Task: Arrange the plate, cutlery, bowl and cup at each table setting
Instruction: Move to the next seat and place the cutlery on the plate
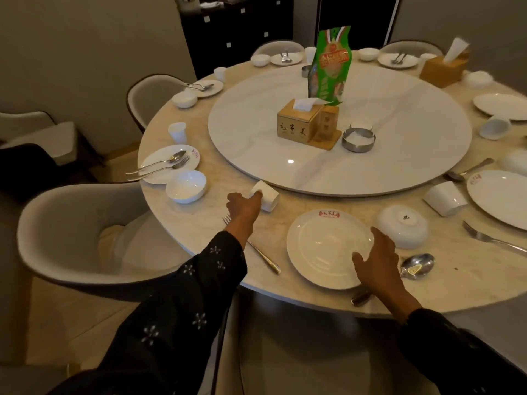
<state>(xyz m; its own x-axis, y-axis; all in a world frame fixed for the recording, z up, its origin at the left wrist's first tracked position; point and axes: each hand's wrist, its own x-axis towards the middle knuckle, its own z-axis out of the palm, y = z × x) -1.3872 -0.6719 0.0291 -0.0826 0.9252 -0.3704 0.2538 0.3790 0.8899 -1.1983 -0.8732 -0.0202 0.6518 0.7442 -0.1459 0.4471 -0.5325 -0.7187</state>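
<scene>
A: The left hand (243, 208) has its fingers on the small white ceramic cup (265, 195), which lies on its side just beside the rim of the round white turntable (399, 155). Whether it truly grips the cup I cannot tell — the fingers only show at its mouth end.

B: And the right hand (376, 259)?

A: Spread open, resting on the near edge of the round white plate with the red logo (322, 246), not clenched. The danger — that plate sits close to the edge of the beige marble table (299, 205), so a push toward the body could tip it off.

B: The cup?

A: On its side it may roll against the turntable if nudged. The upside-down white bowl (402, 226) and the silver spoon (417, 265) lie near the right wrist, easily knocked.
</scene>
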